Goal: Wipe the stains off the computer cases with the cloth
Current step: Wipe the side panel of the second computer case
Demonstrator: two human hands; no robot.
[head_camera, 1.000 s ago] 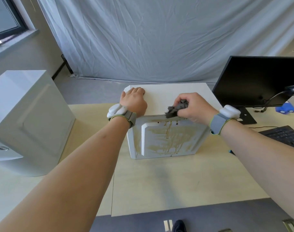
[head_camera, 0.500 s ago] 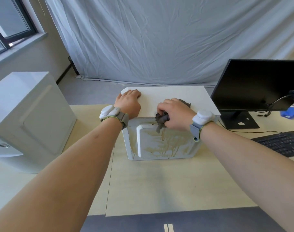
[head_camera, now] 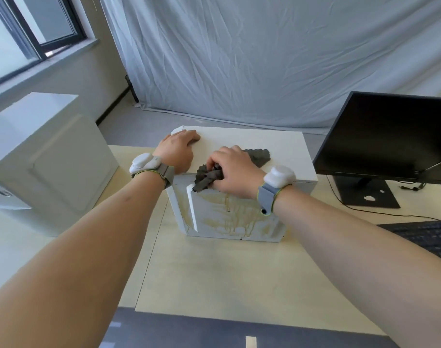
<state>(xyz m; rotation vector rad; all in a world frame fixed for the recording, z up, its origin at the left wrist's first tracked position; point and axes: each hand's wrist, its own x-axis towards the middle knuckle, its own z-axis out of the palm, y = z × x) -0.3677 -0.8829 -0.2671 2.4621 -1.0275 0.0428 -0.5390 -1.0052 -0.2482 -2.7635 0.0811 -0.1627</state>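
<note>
Noted one stained computer case [head_camera: 239, 217] at the middle of the desk [head_camera: 214, 272], brown streaks running down its near face. Judged the main risk to be smearing rather than lifting: cloth [head_camera: 208, 178] bunched small, so little clean surface presented to the streaks. Further risk of the case sliding or tipping away under a downward wipe, should the bracing hand ease off. Monitor [head_camera: 387, 136] and keyboard [head_camera: 430, 239] stood right of the case, cables near; a wide stroke could catch them. Left hand [head_camera: 176, 154] laid flat on the case top at its far-left corner, fingers extended, holding nothing. Right hand [head_camera: 229, 172] curled round the cloth at the top near edge of the case, fingers clenched into the dark fabric; one end hung below the fingers onto the stained face, the other end spread on the case top beyond the knuckles. Second case [head_camera: 43, 156] well left of the stained case, untouched; stains on it not discernible.
</note>
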